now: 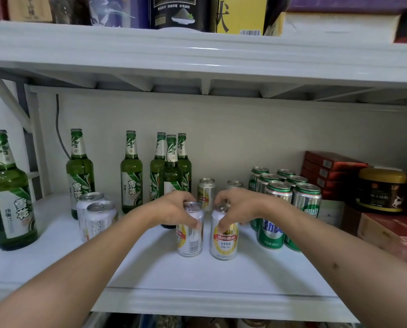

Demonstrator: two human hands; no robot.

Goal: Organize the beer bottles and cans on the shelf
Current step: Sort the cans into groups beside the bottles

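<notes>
Two silver and gold cans stand side by side near the middle of the white shelf (150,275), and I have one in each of my hands. My left hand (174,209) curls down over the top of the left can (190,237), with fingers wrapped on its side. My right hand (238,207) grips the right can (223,242) the same way, from above. The two cans are close but not touching.

Behind my hands I see two more silver and gold cans (206,192), partly hidden. To the right is a bunch of green and silver cans (278,209), packed tight together in rows. To the left, two white cans (95,216) stand one just in front of the other.

Six green glass bottles (131,174) stand upright along the back and left. One big bottle (8,192) is far left near the front, well apart from the rest. Three bottles (171,166) crowd together just behind my left hand.

At the far right are red boxes (330,171) in a stack and a dark round tub with a gold lid (381,190) sitting on a box. More boxes sit on the upper shelf (197,53) above.
</notes>
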